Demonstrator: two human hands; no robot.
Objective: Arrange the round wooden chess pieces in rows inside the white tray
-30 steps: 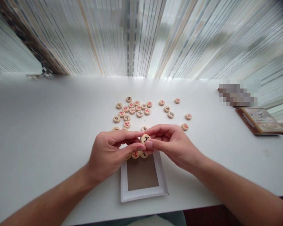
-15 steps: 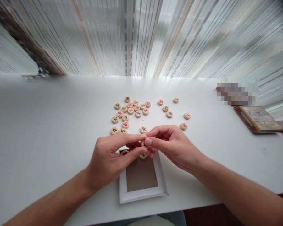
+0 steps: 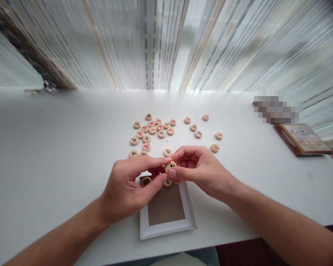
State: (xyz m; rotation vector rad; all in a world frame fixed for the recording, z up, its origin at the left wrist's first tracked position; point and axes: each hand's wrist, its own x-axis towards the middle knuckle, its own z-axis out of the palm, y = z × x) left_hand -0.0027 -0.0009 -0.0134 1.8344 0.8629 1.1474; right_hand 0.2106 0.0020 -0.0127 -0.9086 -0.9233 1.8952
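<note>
Both hands meet above the far end of a white-rimmed open box point(image 3: 189, 207). Between the thumb and fingers of my right hand point(image 3: 201, 168) is a round wooden Chinese chess piece point(image 3: 170, 167) with a black character. My left hand point(image 3: 135, 181) is closed against the same piece from the left, its thumb and forefinger at the edge. Just below the fingertips another black-marked piece point(image 3: 168, 182) shows in part; whether it is held or lies in the box I cannot tell. One more piece point(image 3: 146, 181) sits at the box's far left corner.
Several Chinese chess pieces with red or black characters point(image 3: 152, 130) lie beyond the hands on the white table point(image 3: 58, 159). A few are scattered farther right. A brown picture-covered box point(image 3: 302, 138) rests at the right. Striped curtains point(image 3: 166, 44) hang behind the table.
The held piece has turned so more of its face shows, and my right thumb has shifted slightly down. More of the piece at the box's corner is visible.
</note>
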